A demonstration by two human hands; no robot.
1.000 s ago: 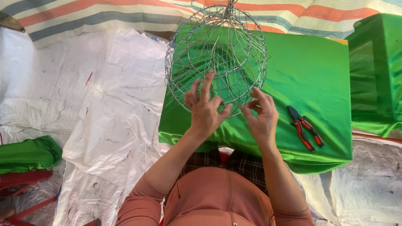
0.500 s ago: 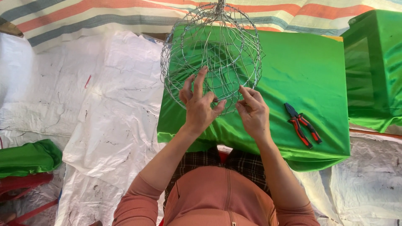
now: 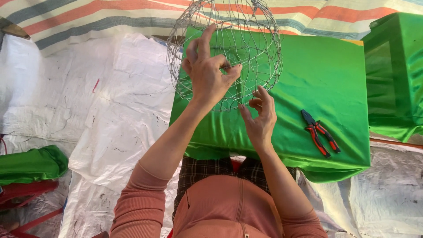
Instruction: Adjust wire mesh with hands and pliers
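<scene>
A round wire cage [image 3: 257, 48] of bent silver wire is held up over a table draped in green cloth [image 3: 326, 83]. My left hand [image 3: 207, 72] grips the cage's near side, thumb and fingers pinched on its wires. My right hand [image 3: 260, 117] is just below the cage's lower rim, fingertips pinching a wire end there. Red-handled pliers [image 3: 319, 132] lie on the cloth to the right of my right hand.
A second green-covered block [image 3: 392, 75] stands at the right. White plastic sheeting [image 3: 101, 114] covers the ground on the left, a striped tarp [image 3: 88, 17] lies at the back, and a folded green cloth [image 3: 31, 163] sits on a red frame at lower left.
The cage has been lifted and turned. My left hand has risen with it on the cage's side, while my right hand has dropped to the lower rim.
</scene>
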